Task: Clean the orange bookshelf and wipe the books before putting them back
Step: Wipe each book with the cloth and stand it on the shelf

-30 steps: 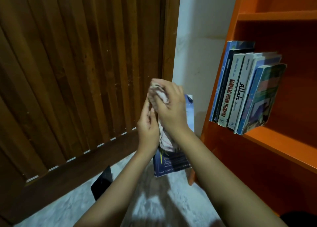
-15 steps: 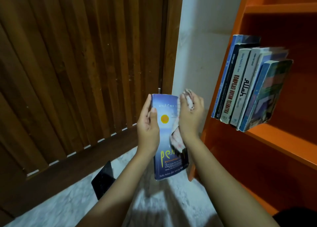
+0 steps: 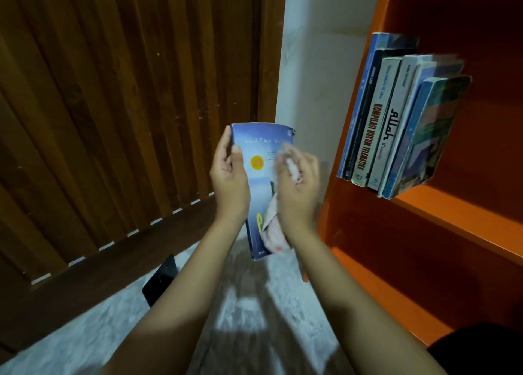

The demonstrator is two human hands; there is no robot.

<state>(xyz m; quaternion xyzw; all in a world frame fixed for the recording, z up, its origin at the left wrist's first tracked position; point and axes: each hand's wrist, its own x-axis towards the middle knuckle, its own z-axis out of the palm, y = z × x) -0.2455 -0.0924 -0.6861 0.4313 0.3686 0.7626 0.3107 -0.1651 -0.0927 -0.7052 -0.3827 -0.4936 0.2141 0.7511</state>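
Book, blue with a yellow disc on its cover, is upright in the air left of the shelf. Left hand grips its left edge, fingers behind, thumb on the cover. Right hand, blurred, holds a pale cloth bunched in curled fingers and presses it to the cover's right side. On the orange shelf, the middle compartment holds a row of books packed spine-out at its left end.
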